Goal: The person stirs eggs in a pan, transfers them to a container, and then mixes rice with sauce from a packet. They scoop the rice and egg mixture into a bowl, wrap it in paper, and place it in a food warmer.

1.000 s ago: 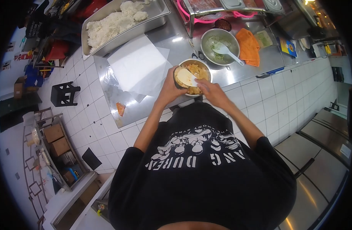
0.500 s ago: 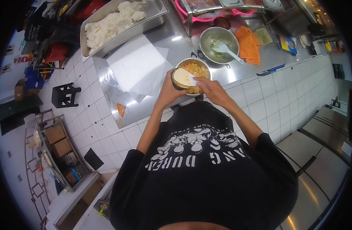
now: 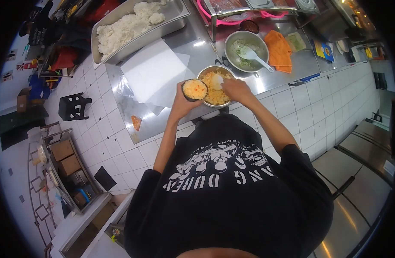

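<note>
Cup (image 3: pixel 195 89) gripped in left hand (image 3: pixel 181 104); right hand (image 3: pixel 236 89) grips scoop (image 3: pixel 217 81) in bowl (image 3: pixel 225 69); shirt (image 3: pixel 223 198) reads "DUREA".

Off to my left on the steel counter (image 3: pixel 197 38) sits a deep tray (image 3: pixel 176 10) of white rice (image 3: pixel 124 28), with sheets of white paper (image 3: pixel 152 73) lying just in front of it. Ahead of me a metal bowl (image 3: pixel 227 48) holds green-flecked stuff and a white spoon (image 3: pixel 251 54); an orange cloth (image 3: pixel 278 49) lies just to its right, and a small dark bowl (image 3: pixel 249 26) stands behind it. An orange scrap (image 3: pixel 136 122) lies near the counter's front left corner. Down on the white tiles (image 3: pixel 300 112) stands a black stool (image 3: pixel 72 105), and a rack further left holds brown boxes (image 3: pixel 62 157).
</note>
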`<state>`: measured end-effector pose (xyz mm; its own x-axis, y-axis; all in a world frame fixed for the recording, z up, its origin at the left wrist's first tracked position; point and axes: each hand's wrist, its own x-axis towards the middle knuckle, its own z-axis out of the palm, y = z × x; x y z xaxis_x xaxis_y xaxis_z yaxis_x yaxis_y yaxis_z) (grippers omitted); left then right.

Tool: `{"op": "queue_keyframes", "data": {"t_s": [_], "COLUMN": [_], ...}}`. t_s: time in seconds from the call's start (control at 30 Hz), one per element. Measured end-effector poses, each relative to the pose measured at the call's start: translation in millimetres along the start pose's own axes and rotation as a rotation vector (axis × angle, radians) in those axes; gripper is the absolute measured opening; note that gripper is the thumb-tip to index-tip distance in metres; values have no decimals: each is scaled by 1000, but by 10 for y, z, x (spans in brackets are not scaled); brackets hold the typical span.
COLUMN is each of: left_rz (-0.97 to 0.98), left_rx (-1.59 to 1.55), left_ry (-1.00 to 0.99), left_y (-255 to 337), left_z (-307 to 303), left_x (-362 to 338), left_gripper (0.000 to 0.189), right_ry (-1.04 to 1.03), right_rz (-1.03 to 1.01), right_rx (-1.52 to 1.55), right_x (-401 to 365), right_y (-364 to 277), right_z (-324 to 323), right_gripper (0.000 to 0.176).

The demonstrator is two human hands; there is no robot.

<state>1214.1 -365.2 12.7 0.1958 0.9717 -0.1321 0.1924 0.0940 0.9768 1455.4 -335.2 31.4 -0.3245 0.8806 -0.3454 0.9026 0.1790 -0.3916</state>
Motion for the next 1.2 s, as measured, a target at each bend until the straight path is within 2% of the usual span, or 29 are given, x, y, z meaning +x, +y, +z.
{"op": "queue_keyframes", "data": {"t_s": [0.03, 0.07, 0.1, 0.17, 0.2, 0.3, 0.37, 0.4, 0.47, 0.6, 0.67, 0.7, 0.73, 0.77, 0.8, 0.83, 0.87, 0.9, 0.93, 0.97, 1.03, 1.07, 1.13, 1.2], "left_rz": [6, -6, -19, -23, -26, -35, -33, -23, -13, 38, 78, 110, 143, 145, 130, 117, 121, 70, 15, 10, 65, 66, 108, 129], "left_rx": [3, -5, -14, -41, -22, -5, -7, -6, -7, 321, 440, 498, 556, 555, 545, 536, 536, 356, 175, 174, -18, -18, -120, -71], "left_ry": [4, 4, 4, 13, 13, 11, 7, 10, 7, 14, 20, 13, 5, 1, 13, 26, 28, 23, 19, 22, 56, 55, 57, 47], "left_y": [-13, -45, -45, -59, -70, -81, -59, -42, 38, 224, 289, 362, 399, 384, 350, 319, 295, 262, 221, 166, 69, 66, 62, 145], "left_z": [0, 10, 21, 26, 26, 21, 13, 0, -20, -9, 69, 137, 208, 267, 309, 326, 317, 297, 281, 274, 279, 294, 336, 373], "left_x": [9, -4, -14, -37, -44, -69, -63, -66, -59, 18, 75, 92, 96, 100, 106, 120, 136, 134, 110, 90, 85, 86, 84, 92], "left_gripper": [82, 83, 83, 84, 83, 82, 82, 81, 81, 83, 83, 83, 83, 83, 85, 86, 86, 87, 88, 88, 90, 90, 90, 91], "right_ry": [1, 27, 29, 112, 110, 83, -59, -54, -159, -60, 255, 255, 285, 315, 196, 201, 256, 306, 486, 481, 304, 264, 214, 165], "right_rz": [-84, 14, 10, -70, -75, 22, 138, 142, 273, 189, 26, 28, -33, -94, -13, -13, -52, -92, -211, -212, 152, 220, 189, 98], "right_rx": [44, 168, 166, 418, 417, 604, 816, 817, 979, 966, 684, 683, 552, 419, 335, 334, 380, 425, 365, 366, 1033, 1183, 1239, 1240], "right_x": [40, 112, 120, 83, 74, -26, -121, -170, -265, -403, -523, -582, -645, -689, -723, -753, -786, -825, -776, -767, -768, -800, -750, -707], "right_y": [-13, 45, 90, 168, 180, 189, 226, 245, 276, 240, 82, -23, -142, -247, -346, -345, -302, -230, -15, 29, 86, -12, -138, -212], "right_z": [55, 239, 299, 363, 372, 344, 228, 173, 114, 113, 106, 131, 165, 182, 132, 64, -7, -45, 123, 85, -2, -106, -3, 229], "right_gripper": [26, 29, 29, 32, 32, 36, 35, 35, 33, 30, 29, 29, 29, 31, 34, 34, 35, 35, 37, 37, 35, 35, 35, 34]}}
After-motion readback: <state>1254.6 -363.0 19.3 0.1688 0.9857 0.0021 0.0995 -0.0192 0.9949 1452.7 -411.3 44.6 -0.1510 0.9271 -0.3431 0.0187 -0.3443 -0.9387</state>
